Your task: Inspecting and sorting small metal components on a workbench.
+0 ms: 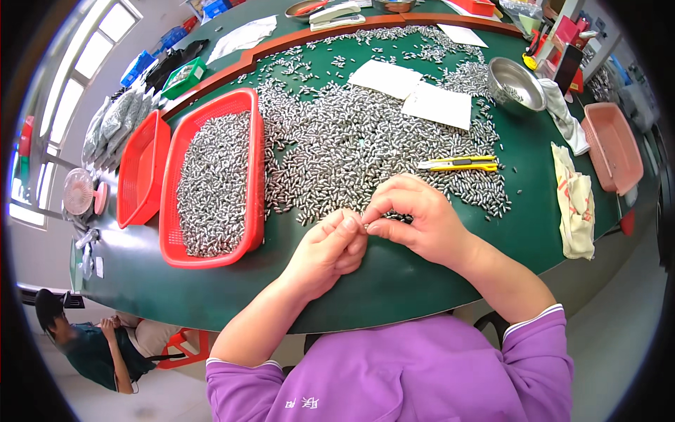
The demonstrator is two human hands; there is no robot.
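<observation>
My left hand [329,247] and right hand [415,218] pinch 1 small metal piece [366,225] between fingertips, above the green table [394,278], just beside the metal pile [351,141] and red basket [211,179].

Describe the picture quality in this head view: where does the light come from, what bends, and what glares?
Head view: daylight enters from the bright windows at upper left, overexposed; fisheye distortion curves the round green table rim and darkens the corners; the shiny steel bowl and heap of small silvery metal pieces glint; the left hand and right hand are sharp, lightly shadowed.
</observation>
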